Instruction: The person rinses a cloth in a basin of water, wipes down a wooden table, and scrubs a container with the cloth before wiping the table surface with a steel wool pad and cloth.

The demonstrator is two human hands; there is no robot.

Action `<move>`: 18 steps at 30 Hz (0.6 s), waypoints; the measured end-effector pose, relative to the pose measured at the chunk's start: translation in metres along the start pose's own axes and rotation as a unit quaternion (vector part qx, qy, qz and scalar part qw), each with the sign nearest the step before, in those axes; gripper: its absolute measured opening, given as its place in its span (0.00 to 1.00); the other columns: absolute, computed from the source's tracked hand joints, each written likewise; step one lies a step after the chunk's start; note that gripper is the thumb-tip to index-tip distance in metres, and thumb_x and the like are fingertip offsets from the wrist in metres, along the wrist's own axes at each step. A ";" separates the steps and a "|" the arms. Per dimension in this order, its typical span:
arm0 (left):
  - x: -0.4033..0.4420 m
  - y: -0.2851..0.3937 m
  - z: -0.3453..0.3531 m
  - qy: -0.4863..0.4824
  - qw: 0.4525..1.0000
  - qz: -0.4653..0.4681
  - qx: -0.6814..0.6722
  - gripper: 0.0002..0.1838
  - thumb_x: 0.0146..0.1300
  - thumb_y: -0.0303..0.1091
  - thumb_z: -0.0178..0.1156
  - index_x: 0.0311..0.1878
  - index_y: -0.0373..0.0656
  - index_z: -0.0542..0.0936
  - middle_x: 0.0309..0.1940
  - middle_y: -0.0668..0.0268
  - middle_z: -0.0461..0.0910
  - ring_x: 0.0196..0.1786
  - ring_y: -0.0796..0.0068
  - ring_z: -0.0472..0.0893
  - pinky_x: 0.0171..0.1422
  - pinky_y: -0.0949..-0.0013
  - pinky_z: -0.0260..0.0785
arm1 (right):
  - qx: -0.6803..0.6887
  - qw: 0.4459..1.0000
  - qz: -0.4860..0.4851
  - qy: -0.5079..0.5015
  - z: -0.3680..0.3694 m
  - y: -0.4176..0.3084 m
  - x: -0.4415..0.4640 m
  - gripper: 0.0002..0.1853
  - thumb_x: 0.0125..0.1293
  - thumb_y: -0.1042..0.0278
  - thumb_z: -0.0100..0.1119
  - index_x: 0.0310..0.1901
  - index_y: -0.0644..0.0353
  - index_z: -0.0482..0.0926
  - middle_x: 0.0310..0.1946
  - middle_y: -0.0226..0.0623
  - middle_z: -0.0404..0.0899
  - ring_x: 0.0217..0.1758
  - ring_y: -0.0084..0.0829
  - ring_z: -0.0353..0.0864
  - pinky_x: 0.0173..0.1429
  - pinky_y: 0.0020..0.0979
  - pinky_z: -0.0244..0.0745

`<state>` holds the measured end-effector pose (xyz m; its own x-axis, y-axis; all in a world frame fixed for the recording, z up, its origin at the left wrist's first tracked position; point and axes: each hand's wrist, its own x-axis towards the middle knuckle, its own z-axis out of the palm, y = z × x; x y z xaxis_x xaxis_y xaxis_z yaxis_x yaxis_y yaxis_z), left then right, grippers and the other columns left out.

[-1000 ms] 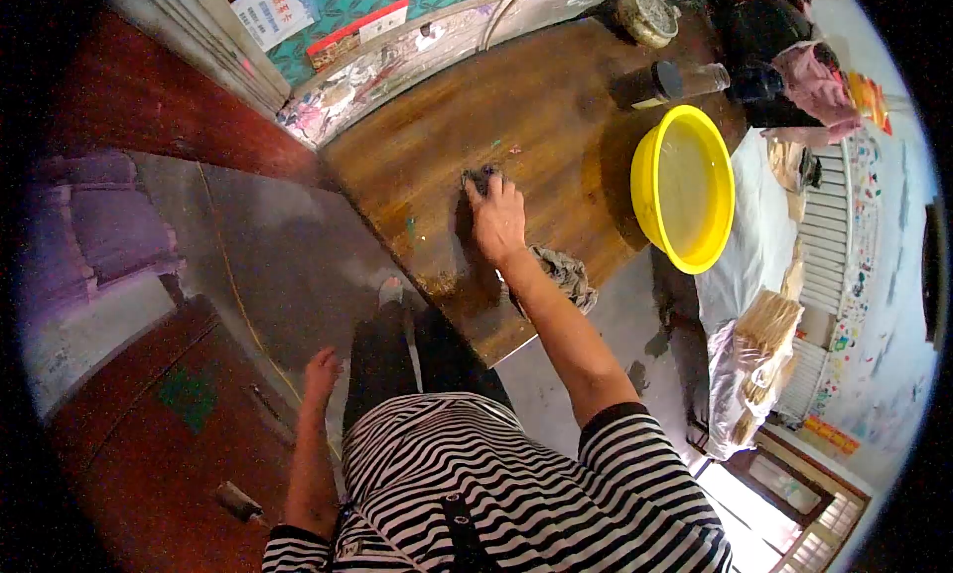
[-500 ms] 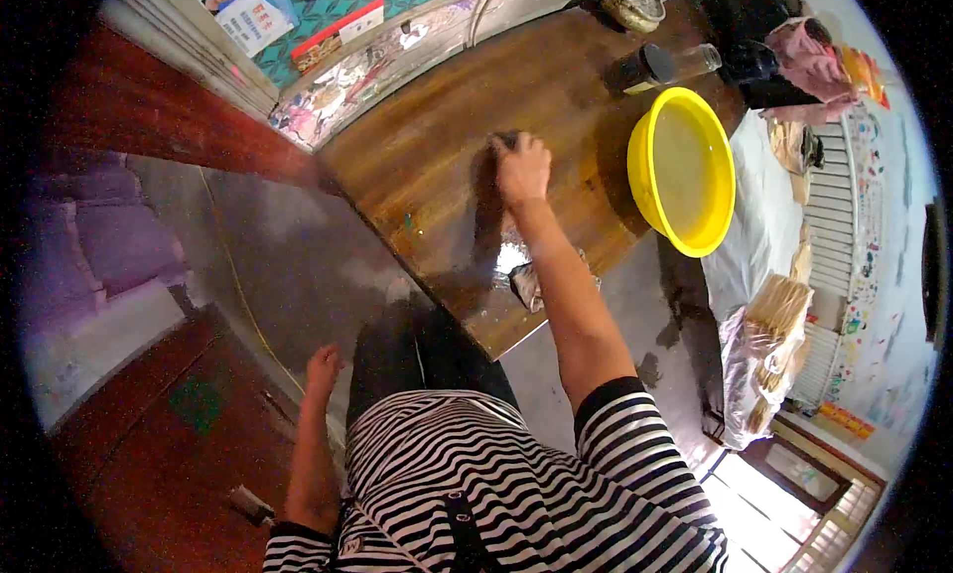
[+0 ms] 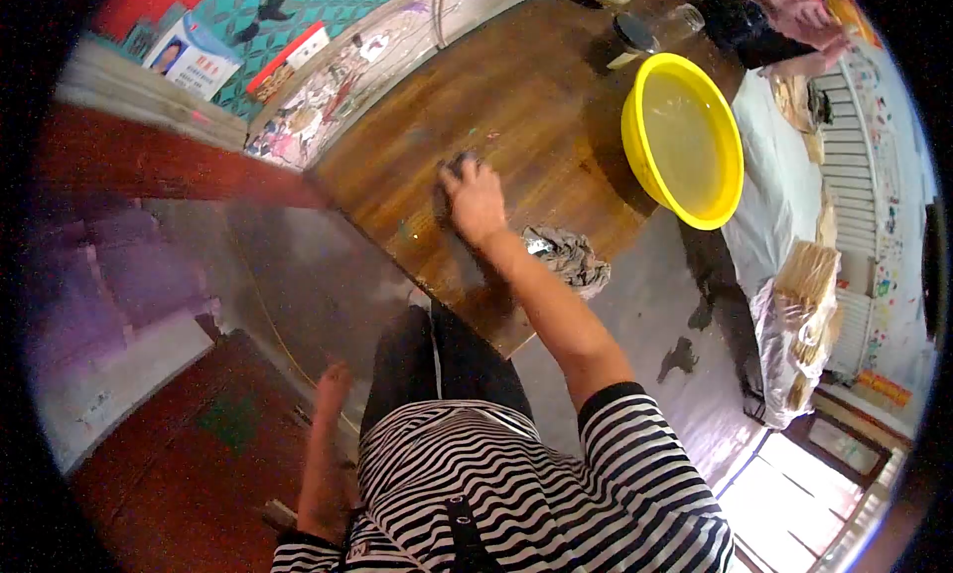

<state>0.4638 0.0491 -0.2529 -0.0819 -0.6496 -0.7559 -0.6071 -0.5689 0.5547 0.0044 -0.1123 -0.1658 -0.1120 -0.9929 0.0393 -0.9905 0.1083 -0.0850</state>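
My right hand (image 3: 477,198) presses down on the wet brown wooden table (image 3: 397,146), its fingers closed around a small dark scrubbing pad (image 3: 461,164), mostly covered by the fingers. Close to my right forearm, a crumpled grey-brown cloth (image 3: 568,259) lies at the table's near edge. To the right stands a yellow basin (image 3: 635,141) holding cloudy water. Away from the table, my left hand (image 3: 335,384) hangs low beside my body. It is slightly blurred, with the fingers curled in and nothing visible in them.
A dark-lidded jar (image 3: 633,35) and a clear glass (image 3: 683,22) stand behind the basin. Bundles of thin sticks (image 3: 806,280) in plastic lie at the right. A red wooden surface (image 3: 169,454) is at the lower left. Cards lean along the painted wall ledge (image 3: 333,91).
My right hand has slid left and slightly nearer across the tabletop with the dark pad. More of the crumpled cloth shows. The whole view has shifted a little.
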 end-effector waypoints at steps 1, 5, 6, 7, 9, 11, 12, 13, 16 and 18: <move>0.004 0.003 0.005 0.000 0.999 -0.026 -0.022 0.16 0.64 0.33 0.55 0.53 0.36 0.77 0.36 0.63 0.80 0.38 0.73 0.78 0.43 0.69 0.72 | 0.005 0.999 -0.049 0.023 0.000 -0.004 -0.010 0.21 0.60 0.72 0.48 0.55 0.45 0.77 0.49 0.47 0.70 0.49 0.47 0.70 0.55 0.42 0.68; -0.003 0.028 0.007 -0.021 0.995 0.083 0.045 0.16 0.65 0.33 0.55 0.54 0.38 0.77 0.37 0.64 0.80 0.36 0.73 0.78 0.41 0.69 0.72 | -0.081 0.993 0.082 -0.034 -0.031 0.082 0.031 0.14 0.64 0.64 0.48 0.49 0.45 0.79 0.42 0.41 0.73 0.46 0.44 0.72 0.47 0.43 0.67; -0.020 0.071 0.009 -0.010 0.996 0.071 0.044 0.16 0.65 0.33 0.55 0.54 0.38 0.77 0.38 0.64 0.80 0.36 0.73 0.79 0.41 0.69 0.72 | -0.087 0.989 0.118 -0.003 -0.025 0.097 0.040 0.15 0.64 0.65 0.48 0.49 0.45 0.79 0.43 0.41 0.73 0.46 0.43 0.72 0.47 0.42 0.67; -0.025 0.083 0.009 -0.012 0.997 0.064 0.047 0.16 0.65 0.33 0.55 0.54 0.39 0.77 0.39 0.64 0.80 0.37 0.73 0.79 0.41 0.69 0.72 | -0.094 0.983 0.157 0.028 -0.017 0.106 0.042 0.15 0.63 0.65 0.48 0.49 0.45 0.80 0.43 0.41 0.73 0.46 0.43 0.72 0.47 0.41 0.68; -0.027 0.092 0.011 -0.026 0.997 0.056 0.053 0.17 0.65 0.33 0.55 0.55 0.39 0.77 0.40 0.64 0.80 0.38 0.72 0.79 0.43 0.68 0.72 | -0.151 0.980 0.115 -0.063 -0.005 0.067 0.030 0.17 0.62 0.66 0.48 0.51 0.45 0.79 0.47 0.42 0.71 0.49 0.43 0.71 0.48 0.42 0.67; -0.022 0.076 0.018 -0.032 0.997 0.056 0.045 0.17 0.65 0.33 0.55 0.56 0.39 0.77 0.42 0.64 0.80 0.39 0.72 0.79 0.44 0.69 0.72 | -0.008 0.997 -0.023 0.078 0.012 0.024 -0.002 0.17 0.62 0.67 0.48 0.52 0.44 0.79 0.49 0.43 0.70 0.50 0.44 0.70 0.48 0.43 0.67; -0.019 0.055 0.019 -0.027 0.997 0.055 0.038 0.18 0.65 0.33 0.55 0.56 0.39 0.77 0.42 0.63 0.80 0.39 0.72 0.79 0.44 0.69 0.72 | -0.026 0.996 -0.056 0.068 0.003 0.036 -0.002 0.17 0.63 0.67 0.48 0.52 0.44 0.79 0.48 0.42 0.70 0.50 0.45 0.70 0.49 0.43 0.67; -0.015 0.033 0.018 -0.021 0.998 0.056 0.034 0.18 0.65 0.33 0.55 0.56 0.39 0.77 0.42 0.63 0.80 0.39 0.73 0.79 0.45 0.69 0.72 | -0.043 0.993 -0.087 0.061 -0.011 0.056 0.003 0.17 0.63 0.67 0.48 0.52 0.44 0.79 0.48 0.42 0.71 0.49 0.45 0.70 0.49 0.43 0.67; -0.005 -0.009 0.018 -0.001 0.998 0.058 0.014 0.18 0.64 0.34 0.56 0.56 0.39 0.76 0.43 0.63 0.80 0.40 0.73 0.78 0.45 0.69 0.72 | -0.068 0.993 0.096 0.010 -0.024 0.095 0.040 0.17 0.62 0.66 0.50 0.52 0.44 0.78 0.45 0.40 0.73 0.48 0.43 0.72 0.48 0.43 0.67; -0.029 0.034 0.008 -0.014 0.999 0.016 0.029 0.18 0.64 0.33 0.55 0.57 0.38 0.76 0.42 0.63 0.80 0.40 0.73 0.78 0.45 0.69 0.72 | -0.110 0.990 0.085 0.032 -0.016 0.077 0.034 0.18 0.61 0.66 0.50 0.53 0.44 0.78 0.45 0.40 0.73 0.49 0.42 0.71 0.48 0.42 0.67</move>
<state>0.4396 0.0524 -0.2149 -0.1243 -0.6525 -0.7475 -0.6489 -0.5165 0.5587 -0.0771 -0.1371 -0.1553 -0.2767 -0.9550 0.1066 -0.9494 0.2889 0.1232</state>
